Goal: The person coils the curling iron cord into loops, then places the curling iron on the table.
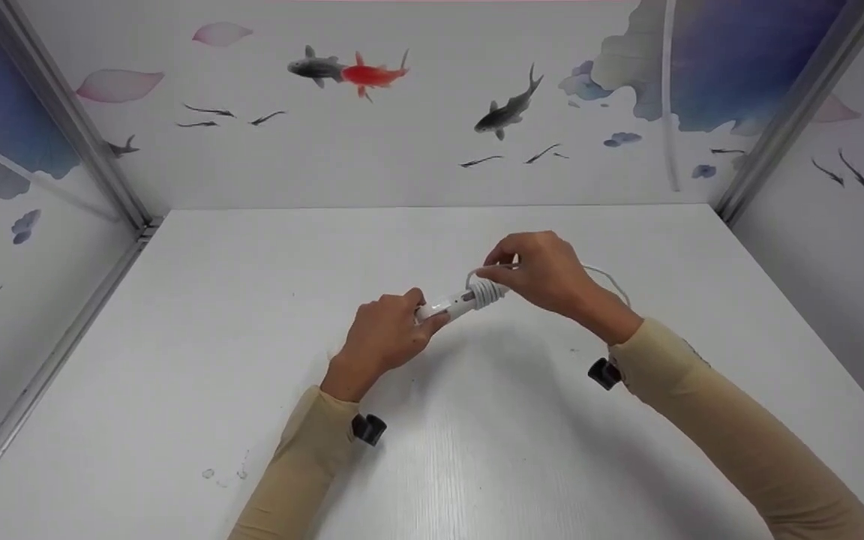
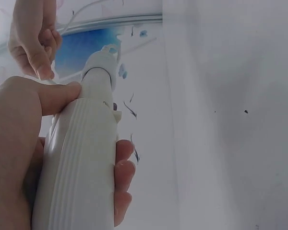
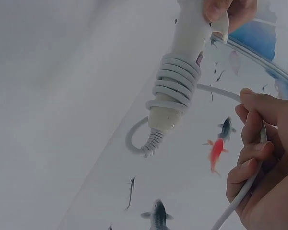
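Observation:
My left hand (image 1: 387,330) grips a white wand-shaped appliance (image 2: 81,163), much like a hair curler, around its ribbed body. The thumb lies along the top and the other fingers curl round the far side. A small lever (image 3: 223,28) sticks out beside the left fingers. White cord (image 3: 175,79) is wound in several coils around the end away from the left hand, and loops back from a ribbed strain relief (image 3: 152,142). My right hand (image 1: 548,270) holds the loose run of cord, pinched at the thumb and passing through the curled fingers, just beside the coils.
Both hands are above a white tabletop (image 1: 439,465). White panels printed with fish (image 1: 376,75) enclose its back and sides. Spare cord (image 1: 612,279) arcs behind the right wrist. Small black cameras (image 1: 369,429) sit on the wrists.

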`<act>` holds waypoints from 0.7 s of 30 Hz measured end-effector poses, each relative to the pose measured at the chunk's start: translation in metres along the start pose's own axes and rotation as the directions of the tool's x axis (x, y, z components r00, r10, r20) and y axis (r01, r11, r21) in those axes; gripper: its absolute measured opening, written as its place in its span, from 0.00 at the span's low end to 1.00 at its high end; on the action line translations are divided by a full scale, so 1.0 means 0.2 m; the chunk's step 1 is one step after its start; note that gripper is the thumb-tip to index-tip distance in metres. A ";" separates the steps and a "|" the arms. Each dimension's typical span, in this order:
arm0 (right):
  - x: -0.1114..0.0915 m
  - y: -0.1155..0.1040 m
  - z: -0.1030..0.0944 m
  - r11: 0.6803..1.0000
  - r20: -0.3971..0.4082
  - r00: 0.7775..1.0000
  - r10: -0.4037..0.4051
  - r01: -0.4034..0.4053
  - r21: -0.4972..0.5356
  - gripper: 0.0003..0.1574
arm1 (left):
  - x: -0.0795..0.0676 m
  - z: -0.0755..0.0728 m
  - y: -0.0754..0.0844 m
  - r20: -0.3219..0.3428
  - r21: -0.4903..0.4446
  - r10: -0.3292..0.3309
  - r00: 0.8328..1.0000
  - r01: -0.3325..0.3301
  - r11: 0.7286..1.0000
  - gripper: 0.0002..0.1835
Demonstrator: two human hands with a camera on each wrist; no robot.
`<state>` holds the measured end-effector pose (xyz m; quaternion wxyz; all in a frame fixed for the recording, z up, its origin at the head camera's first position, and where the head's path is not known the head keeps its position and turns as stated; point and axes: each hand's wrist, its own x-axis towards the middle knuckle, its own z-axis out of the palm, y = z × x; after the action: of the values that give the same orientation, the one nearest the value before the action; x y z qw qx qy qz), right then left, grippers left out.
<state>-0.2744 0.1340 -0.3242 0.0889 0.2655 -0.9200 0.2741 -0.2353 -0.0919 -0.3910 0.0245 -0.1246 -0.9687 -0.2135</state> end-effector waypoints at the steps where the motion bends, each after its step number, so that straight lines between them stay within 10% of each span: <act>1: -0.01 0.00 0.00 1.000 -0.007 1.000 -0.025 0.025 -0.003 0.10 | 0.00 0.00 0.00 0.000 -0.002 0.001 1.000 -0.001 1.000 0.25; 14: -0.16 0.05 0.03 0.993 0.150 0.988 -0.031 0.014 0.115 0.11 | 0.00 0.00 -0.01 -0.145 -0.016 -0.019 0.989 0.017 1.000 0.25; 21: -0.15 0.19 0.04 0.956 0.452 0.888 0.083 -0.198 0.215 0.21 | -0.01 -0.01 0.00 -0.185 -0.021 0.013 0.983 -0.017 1.000 0.25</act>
<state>-0.2689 0.1699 -0.3580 -0.1755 0.2616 -0.8902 0.3291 -0.2327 -0.0932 -0.3885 0.1145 -0.1119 -0.9588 -0.2347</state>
